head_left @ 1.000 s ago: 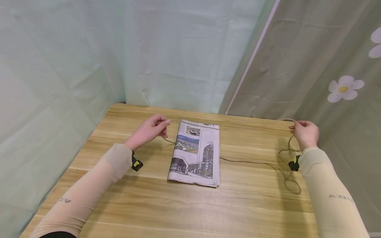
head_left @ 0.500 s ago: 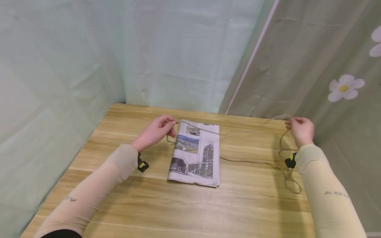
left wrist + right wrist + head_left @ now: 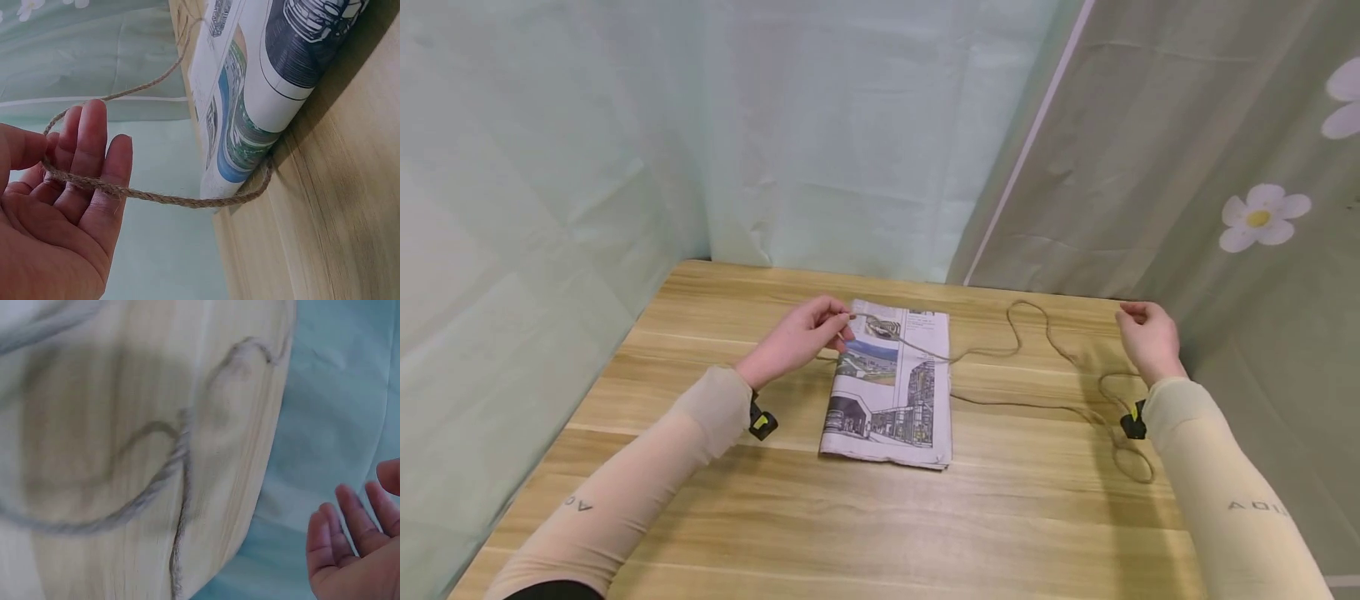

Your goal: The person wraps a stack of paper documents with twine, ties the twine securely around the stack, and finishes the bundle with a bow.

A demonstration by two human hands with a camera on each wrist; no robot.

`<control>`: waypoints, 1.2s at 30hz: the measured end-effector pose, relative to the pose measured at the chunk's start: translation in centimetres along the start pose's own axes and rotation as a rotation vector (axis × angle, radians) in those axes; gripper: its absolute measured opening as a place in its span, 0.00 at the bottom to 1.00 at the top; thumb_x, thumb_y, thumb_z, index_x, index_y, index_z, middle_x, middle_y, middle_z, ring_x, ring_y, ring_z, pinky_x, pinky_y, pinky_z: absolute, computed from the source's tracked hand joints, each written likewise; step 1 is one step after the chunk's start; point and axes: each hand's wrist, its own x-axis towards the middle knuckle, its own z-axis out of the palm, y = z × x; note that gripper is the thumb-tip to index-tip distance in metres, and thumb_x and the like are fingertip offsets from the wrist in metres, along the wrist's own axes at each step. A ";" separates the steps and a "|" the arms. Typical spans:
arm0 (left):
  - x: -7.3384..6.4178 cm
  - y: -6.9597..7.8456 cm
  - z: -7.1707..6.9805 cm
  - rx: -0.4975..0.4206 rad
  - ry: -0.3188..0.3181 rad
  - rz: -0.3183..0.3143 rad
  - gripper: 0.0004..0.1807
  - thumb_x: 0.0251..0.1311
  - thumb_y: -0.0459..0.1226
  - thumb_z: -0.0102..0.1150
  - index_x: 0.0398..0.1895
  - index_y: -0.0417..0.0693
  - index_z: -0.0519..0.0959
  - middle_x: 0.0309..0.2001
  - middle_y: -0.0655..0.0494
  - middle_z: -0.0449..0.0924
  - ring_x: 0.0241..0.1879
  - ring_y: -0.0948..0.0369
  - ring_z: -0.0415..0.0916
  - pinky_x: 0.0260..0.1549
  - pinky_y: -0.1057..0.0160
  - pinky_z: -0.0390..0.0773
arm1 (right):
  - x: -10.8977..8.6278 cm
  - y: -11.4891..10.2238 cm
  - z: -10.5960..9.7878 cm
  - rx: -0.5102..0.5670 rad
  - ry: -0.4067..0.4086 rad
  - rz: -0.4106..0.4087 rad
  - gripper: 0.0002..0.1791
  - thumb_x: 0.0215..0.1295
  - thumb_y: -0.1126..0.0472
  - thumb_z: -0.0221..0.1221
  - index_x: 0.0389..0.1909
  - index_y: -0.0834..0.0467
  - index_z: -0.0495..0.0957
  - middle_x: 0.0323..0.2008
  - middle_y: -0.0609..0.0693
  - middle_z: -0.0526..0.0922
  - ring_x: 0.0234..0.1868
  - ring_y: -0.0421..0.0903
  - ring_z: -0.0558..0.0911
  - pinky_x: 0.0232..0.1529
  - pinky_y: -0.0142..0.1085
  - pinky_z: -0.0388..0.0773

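Observation:
A folded newspaper (image 3: 916, 454) lies on the wooden table, with a twisted jute rope (image 3: 1015, 405) running out from under both its sides. My left hand (image 3: 797, 340), at the paper's upper left edge, pinches the rope between thumb and index finger. In the left wrist view, the rope (image 3: 162, 199) loops across the fingers, and its other part trails over the paper's printed face. My right hand (image 3: 1152, 340) hovers at the far right with fingers loosely bent and nothing between them. Below it, the rope (image 3: 140, 503) lies in loose loops in the right wrist view.
The wooden table (image 3: 880, 533) ends at the back against a pale green curtain (image 3: 850, 167). A grey curtain (image 3: 1120, 167) with white flowers hangs at the right. Small black wrist cameras sit at both sleeve cuffs.
My left hand has moved right to the newspaper's edge. My right hand has let go of the rope, which has dropped into a wavy line across the paper and table.

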 end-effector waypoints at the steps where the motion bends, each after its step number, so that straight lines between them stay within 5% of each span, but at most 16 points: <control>1: 0.0 0.0 0.0 0.008 0.000 0.001 0.12 0.79 0.36 0.48 0.55 0.38 0.74 0.44 0.39 0.81 0.43 0.43 0.84 0.50 0.46 0.83 | -0.4 0.1 0.0 -0.033 -0.021 -0.034 0.31 0.80 0.45 0.43 0.70 0.65 0.69 0.61 0.66 0.73 0.56 0.60 0.73 0.47 0.48 0.73; 9: -0.1 0.4 0.1 0.034 0.008 0.006 0.13 0.79 0.38 0.50 0.56 0.38 0.75 0.49 0.36 0.80 0.47 0.40 0.82 0.47 0.58 0.84 | -4.5 1.1 0.3 -0.367 -0.327 -0.306 0.29 0.80 0.42 0.47 0.60 0.63 0.78 0.52 0.64 0.83 0.51 0.62 0.81 0.47 0.59 0.77; 15: -0.1 0.6 0.3 0.046 0.022 0.018 0.13 0.78 0.38 0.51 0.55 0.39 0.76 0.49 0.38 0.81 0.46 0.47 0.83 0.50 0.53 0.84 | -7.1 2.6 0.7 -0.472 -0.495 -0.320 0.28 0.72 0.43 0.61 0.56 0.63 0.81 0.44 0.54 0.85 0.45 0.54 0.83 0.44 0.55 0.80; 25: 0.1 0.7 0.6 0.036 0.023 0.031 0.13 0.78 0.37 0.51 0.56 0.38 0.76 0.48 0.40 0.81 0.47 0.42 0.82 0.52 0.46 0.82 | -8.4 4.1 1.2 -0.436 -0.451 -0.336 0.15 0.69 0.54 0.65 0.47 0.61 0.84 0.39 0.51 0.85 0.41 0.51 0.83 0.43 0.53 0.80; 36: 0.2 0.6 0.8 0.019 0.028 0.039 0.12 0.78 0.37 0.52 0.55 0.39 0.77 0.47 0.41 0.82 0.48 0.42 0.82 0.52 0.46 0.82 | -9.5 0.8 1.0 -0.399 -0.272 -0.434 0.08 0.73 0.57 0.62 0.45 0.56 0.84 0.38 0.47 0.86 0.36 0.46 0.82 0.36 0.46 0.78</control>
